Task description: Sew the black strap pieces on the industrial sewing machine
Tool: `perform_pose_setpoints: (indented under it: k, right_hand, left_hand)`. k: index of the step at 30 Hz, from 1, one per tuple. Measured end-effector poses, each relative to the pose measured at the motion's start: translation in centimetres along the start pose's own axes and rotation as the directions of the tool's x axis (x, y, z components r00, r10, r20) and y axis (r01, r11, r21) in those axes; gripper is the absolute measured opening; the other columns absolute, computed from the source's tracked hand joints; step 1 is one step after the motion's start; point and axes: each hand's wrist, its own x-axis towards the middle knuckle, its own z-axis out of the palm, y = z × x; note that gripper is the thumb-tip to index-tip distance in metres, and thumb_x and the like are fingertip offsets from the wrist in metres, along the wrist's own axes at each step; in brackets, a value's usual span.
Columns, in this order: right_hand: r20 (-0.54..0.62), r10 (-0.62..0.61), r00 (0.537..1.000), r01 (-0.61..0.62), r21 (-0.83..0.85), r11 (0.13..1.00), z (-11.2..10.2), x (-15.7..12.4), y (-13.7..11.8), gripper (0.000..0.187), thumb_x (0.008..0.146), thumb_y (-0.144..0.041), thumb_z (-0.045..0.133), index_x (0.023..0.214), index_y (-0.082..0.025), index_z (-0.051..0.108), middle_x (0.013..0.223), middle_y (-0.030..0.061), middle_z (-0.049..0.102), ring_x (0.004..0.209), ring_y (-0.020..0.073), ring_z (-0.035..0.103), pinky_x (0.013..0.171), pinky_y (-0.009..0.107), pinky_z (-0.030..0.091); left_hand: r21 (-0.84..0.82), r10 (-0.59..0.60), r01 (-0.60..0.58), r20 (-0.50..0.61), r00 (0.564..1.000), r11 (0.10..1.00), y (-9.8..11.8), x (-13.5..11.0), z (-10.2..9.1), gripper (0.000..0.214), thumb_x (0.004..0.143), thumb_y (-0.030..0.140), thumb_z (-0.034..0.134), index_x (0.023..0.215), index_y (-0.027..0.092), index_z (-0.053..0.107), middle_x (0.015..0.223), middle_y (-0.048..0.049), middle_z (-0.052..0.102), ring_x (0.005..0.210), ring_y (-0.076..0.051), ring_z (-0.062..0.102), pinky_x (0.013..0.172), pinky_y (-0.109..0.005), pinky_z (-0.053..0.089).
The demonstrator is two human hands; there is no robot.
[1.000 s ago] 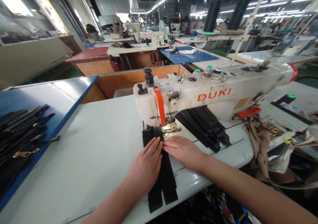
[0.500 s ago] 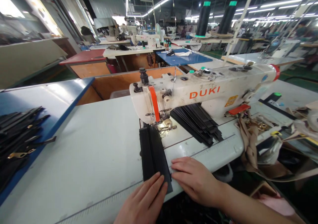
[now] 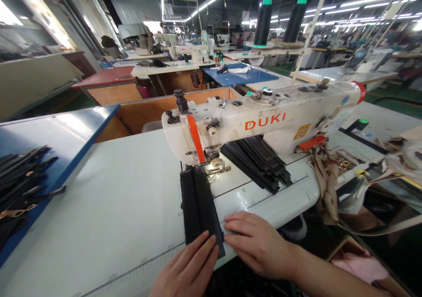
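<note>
A black strip of material with a lengthwise fold or seam (image 3: pixel 198 204) lies on the sewing machine's bed, its far end under the presser foot (image 3: pixel 201 165) of the white sewing machine (image 3: pixel 227 117). Flat on the strip's near end rest the fingers of my left hand (image 3: pixel 189 266), stretched out. Beside the strip's right edge is my right hand (image 3: pixel 260 244), palm down, fingers extended, tips at or very close to that edge. Its thumb is hidden. Under the machine arm sits a fanned stack of black strips (image 3: pixel 255 161).
At the left, a blue-edged table (image 3: pixel 82 125) bears a pile of black pieces with metal zip pulls (image 3: pixel 26 178). To the right are tan straps (image 3: pixel 325 182) and a small tray of metal fittings (image 3: pixel 344 163). Black thread cones (image 3: pixel 263 24) stand behind the machine.
The whole scene has shifted slightly left in view. Both hands and the strip keep nearly the same places relative to the machine.
</note>
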Motion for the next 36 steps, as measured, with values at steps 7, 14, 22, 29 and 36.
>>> perform_pose_setpoints:
  k: [7, 14, 22, 29, 36]
  right_hand:
    - [-0.018, -0.002, 1.0, 0.002, 0.024, 1.0, 0.0, 0.2, 0.1, 0.022, 0.09, -0.013, 0.046, 0.105, -0.013, 0.062, 0.107, 0.0119, 0.065, 0.113, 0.0217, 0.055, 0.096, 0.036, 0.047]
    - [-0.009, -0.001, 1.0, 0.002, 0.024, 1.0, 0.1, 0.0, 0.2, 0.023, 0.09, -0.013, 0.046, 0.106, -0.013, 0.062, 0.109, 0.0117, 0.065, 0.114, 0.0215, 0.054, 0.098, 0.035, 0.045]
    - [-0.01, -0.028, 1.0, 0.028, 0.008, 1.0, 0.1, 0.0, 0.2, 0.022, 0.089, -0.014, 0.047, 0.105, -0.013, 0.062, 0.108, 0.0127, 0.064, 0.113, 0.0221, 0.053, 0.097, 0.036, 0.046]
    - [0.006, -0.025, 1.0, 0.025, 0.018, 1.0, 0.1, 0.1, 0.2, 0.022, 0.088, -0.013, 0.048, 0.106, -0.012, 0.061, 0.108, 0.0133, 0.064, 0.115, 0.0216, 0.052, 0.098, 0.035, 0.045]
    - [0.02, -0.013, 1.0, 0.013, 0.026, 1.0, -0.2, 0.2, 0.1, 0.022, 0.089, -0.012, 0.047, 0.106, -0.012, 0.062, 0.109, 0.0129, 0.064, 0.115, 0.0216, 0.052, 0.099, 0.035, 0.044]
  left_hand:
    - [-0.014, 0.101, -0.101, 0.025, 0.995, 0.995, -0.9, 0.2, -0.9, 0.043, 0.087, 0.003, 0.034, 0.115, 0.016, 0.063, 0.128, -0.0054, 0.061, 0.126, -0.021, 0.048, 0.102, -0.028, 0.044]
    - [0.006, 0.114, -0.115, 0.098, 0.989, 0.993, -0.9, 1.6, -2.3, 0.041, 0.086, 0.002, 0.037, 0.114, 0.015, 0.064, 0.121, -0.0055, 0.066, 0.119, -0.019, 0.056, 0.101, -0.026, 0.045]
    - [-0.048, 0.047, -0.045, 0.042, 0.998, 0.998, -0.7, 1.7, -2.1, 0.033, 0.092, 0.01, 0.037, 0.108, 0.017, 0.066, 0.115, -0.0024, 0.068, 0.111, -0.015, 0.06, 0.099, -0.022, 0.045]
    - [-0.039, 0.029, -0.029, -0.001, 1.0, 0.999, -0.4, 2.0, -2.0, 0.033, 0.093, 0.012, 0.038, 0.108, 0.017, 0.066, 0.113, -0.0021, 0.069, 0.114, -0.015, 0.057, 0.102, -0.022, 0.042]
    - [-0.042, -0.023, 0.023, 0.012, 1.0, 0.999, 0.4, 1.4, -1.3, 0.036, 0.094, 0.011, 0.034, 0.109, 0.017, 0.066, 0.117, -0.0025, 0.067, 0.118, -0.016, 0.055, 0.103, -0.024, 0.04]
